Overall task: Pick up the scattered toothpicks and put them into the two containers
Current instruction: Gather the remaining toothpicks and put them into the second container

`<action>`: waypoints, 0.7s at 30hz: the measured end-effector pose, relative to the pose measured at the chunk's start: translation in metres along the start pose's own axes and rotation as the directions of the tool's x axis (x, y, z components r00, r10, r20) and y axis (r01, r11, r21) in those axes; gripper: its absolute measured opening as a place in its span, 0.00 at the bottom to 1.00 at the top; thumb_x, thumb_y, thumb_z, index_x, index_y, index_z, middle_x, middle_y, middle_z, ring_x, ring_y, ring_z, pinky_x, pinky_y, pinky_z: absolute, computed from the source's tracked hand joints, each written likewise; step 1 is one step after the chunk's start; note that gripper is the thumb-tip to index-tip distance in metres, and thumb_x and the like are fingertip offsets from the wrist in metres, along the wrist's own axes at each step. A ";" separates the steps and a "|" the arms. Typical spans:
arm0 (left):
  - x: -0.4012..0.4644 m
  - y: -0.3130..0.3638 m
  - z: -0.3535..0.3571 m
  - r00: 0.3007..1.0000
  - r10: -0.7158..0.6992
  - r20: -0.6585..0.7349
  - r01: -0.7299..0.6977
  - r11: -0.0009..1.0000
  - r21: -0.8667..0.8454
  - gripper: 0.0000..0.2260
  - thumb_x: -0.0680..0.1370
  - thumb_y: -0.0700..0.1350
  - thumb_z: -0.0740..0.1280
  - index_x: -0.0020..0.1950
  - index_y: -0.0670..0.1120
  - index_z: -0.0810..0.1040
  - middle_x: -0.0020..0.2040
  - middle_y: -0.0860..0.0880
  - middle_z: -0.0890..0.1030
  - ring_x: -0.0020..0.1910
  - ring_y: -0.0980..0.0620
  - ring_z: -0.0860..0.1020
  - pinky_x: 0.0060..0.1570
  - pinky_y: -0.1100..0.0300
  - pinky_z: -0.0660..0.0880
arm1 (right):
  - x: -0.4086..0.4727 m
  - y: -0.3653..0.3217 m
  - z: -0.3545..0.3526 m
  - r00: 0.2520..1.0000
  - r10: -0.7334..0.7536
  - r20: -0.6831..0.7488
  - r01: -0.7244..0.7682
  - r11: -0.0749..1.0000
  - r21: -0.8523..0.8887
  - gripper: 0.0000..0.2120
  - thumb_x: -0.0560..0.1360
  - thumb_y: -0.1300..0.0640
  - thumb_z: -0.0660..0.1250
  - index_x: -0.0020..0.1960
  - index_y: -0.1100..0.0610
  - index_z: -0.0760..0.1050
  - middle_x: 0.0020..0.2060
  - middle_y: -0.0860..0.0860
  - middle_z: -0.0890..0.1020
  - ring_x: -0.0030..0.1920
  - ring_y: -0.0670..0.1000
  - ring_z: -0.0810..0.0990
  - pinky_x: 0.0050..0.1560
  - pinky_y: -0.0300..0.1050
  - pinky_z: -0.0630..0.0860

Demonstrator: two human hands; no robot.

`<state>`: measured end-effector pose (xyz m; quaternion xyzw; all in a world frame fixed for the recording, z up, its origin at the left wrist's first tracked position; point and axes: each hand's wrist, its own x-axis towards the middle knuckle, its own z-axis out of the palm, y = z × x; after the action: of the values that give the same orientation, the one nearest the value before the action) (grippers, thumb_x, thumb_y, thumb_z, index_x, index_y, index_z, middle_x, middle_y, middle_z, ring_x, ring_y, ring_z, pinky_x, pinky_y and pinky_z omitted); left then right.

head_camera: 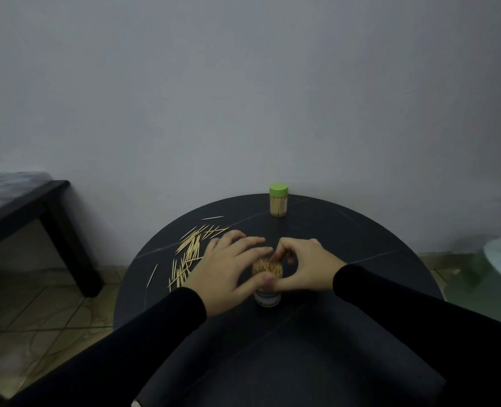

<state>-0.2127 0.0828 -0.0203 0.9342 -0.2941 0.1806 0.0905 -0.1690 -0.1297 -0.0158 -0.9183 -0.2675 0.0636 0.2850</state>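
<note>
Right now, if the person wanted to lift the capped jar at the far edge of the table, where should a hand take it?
Around the clear wall just below the green cap, from the near side. The jar stands upright and alone at the table's far edge, with open tabletop in front and the wall behind, so a side wrap looks easiest.

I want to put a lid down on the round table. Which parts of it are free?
Free: the right side of the table, and the near part before the open container. Crowded: the left, with scattered toothpicks, and the middle, with both hands.
</note>
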 end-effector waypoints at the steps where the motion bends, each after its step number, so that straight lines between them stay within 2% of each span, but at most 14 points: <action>1: -0.001 -0.003 0.001 0.999 0.025 0.022 -0.025 0.999 0.025 0.26 0.78 0.67 0.47 0.70 0.58 0.70 0.71 0.55 0.70 0.69 0.49 0.65 0.64 0.44 0.67 | 0.000 0.000 0.001 1.000 0.004 -0.009 -0.004 1.000 -0.004 0.20 0.61 0.32 0.73 0.46 0.41 0.71 0.47 0.39 0.78 0.54 0.44 0.71 0.59 0.47 0.70; 3: -0.003 -0.004 0.002 0.992 0.031 0.125 -0.039 0.997 0.064 0.28 0.77 0.69 0.45 0.73 0.62 0.63 0.75 0.55 0.62 0.73 0.49 0.58 0.68 0.44 0.59 | 0.002 -0.002 0.002 1.000 0.003 -0.022 -0.003 1.000 -0.029 0.19 0.63 0.34 0.73 0.46 0.41 0.70 0.47 0.41 0.78 0.53 0.45 0.72 0.60 0.49 0.69; 6: -0.004 -0.003 0.002 0.972 -0.077 0.224 0.063 0.996 0.069 0.32 0.73 0.71 0.39 0.76 0.64 0.47 0.78 0.57 0.49 0.76 0.52 0.46 0.72 0.45 0.50 | 0.003 -0.005 0.002 0.999 -0.009 -0.032 0.007 0.998 -0.063 0.19 0.64 0.34 0.72 0.46 0.41 0.69 0.47 0.40 0.77 0.52 0.45 0.73 0.61 0.49 0.67; 10: -0.004 0.000 0.001 0.950 -0.117 0.291 0.099 0.992 0.074 0.34 0.70 0.72 0.37 0.75 0.64 0.43 0.78 0.56 0.43 0.76 0.52 0.42 0.72 0.43 0.46 | 0.004 -0.010 0.001 1.000 -0.015 -0.023 0.013 0.996 -0.088 0.20 0.65 0.35 0.72 0.48 0.43 0.69 0.46 0.40 0.77 0.50 0.42 0.72 0.60 0.46 0.66; 13: -0.006 0.000 0.002 0.946 -0.152 0.286 0.169 0.985 -0.034 0.32 0.70 0.73 0.37 0.72 0.66 0.38 0.78 0.58 0.44 0.76 0.55 0.43 0.71 0.46 0.46 | 0.006 -0.010 0.001 0.999 -0.041 -0.016 0.039 0.993 -0.108 0.24 0.63 0.33 0.72 0.52 0.44 0.71 0.47 0.38 0.76 0.47 0.37 0.71 0.60 0.44 0.63; 15: -0.008 -0.005 0.001 0.967 -0.189 0.171 0.212 0.969 -0.129 0.34 0.69 0.75 0.35 0.74 0.65 0.42 0.77 0.59 0.52 0.74 0.56 0.50 0.69 0.51 0.50 | 0.008 -0.009 0.002 0.998 -0.059 -0.038 0.057 0.996 -0.063 0.28 0.62 0.26 0.65 0.54 0.42 0.71 0.47 0.37 0.77 0.47 0.38 0.73 0.59 0.46 0.64; 17: -0.008 -0.015 0.000 0.961 -0.271 0.048 0.275 0.953 -0.125 0.38 0.70 0.74 0.35 0.76 0.60 0.52 0.73 0.56 0.64 0.70 0.54 0.58 0.64 0.55 0.55 | 0.013 -0.011 0.003 0.994 -0.061 -0.094 0.064 0.998 0.028 0.29 0.65 0.23 0.56 0.55 0.41 0.72 0.47 0.38 0.78 0.48 0.40 0.75 0.60 0.50 0.68; 19: -0.008 -0.028 0.001 0.909 -0.416 -0.011 0.415 0.909 -0.044 0.37 0.72 0.72 0.39 0.75 0.55 0.61 0.66 0.53 0.70 0.65 0.52 0.64 0.62 0.54 0.61 | 0.023 -0.019 0.001 0.989 -0.052 -0.136 0.057 0.998 0.037 0.26 0.70 0.26 0.55 0.55 0.43 0.74 0.48 0.38 0.79 0.49 0.40 0.75 0.62 0.52 0.68; 21: -0.009 -0.044 0.004 0.823 -0.568 0.024 0.568 0.823 0.025 0.33 0.76 0.69 0.46 0.73 0.51 0.64 0.64 0.49 0.71 0.63 0.49 0.66 0.61 0.52 0.66 | 0.039 -0.031 0.000 0.990 -0.051 -0.131 0.044 0.998 -0.053 0.19 0.75 0.34 0.58 0.56 0.45 0.75 0.49 0.39 0.79 0.48 0.39 0.74 0.62 0.50 0.66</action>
<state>-0.1923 0.1222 -0.0297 0.9827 -0.0027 0.1336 0.1279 -0.1503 -0.0876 0.0032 -0.9207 -0.2713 -0.0107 0.2805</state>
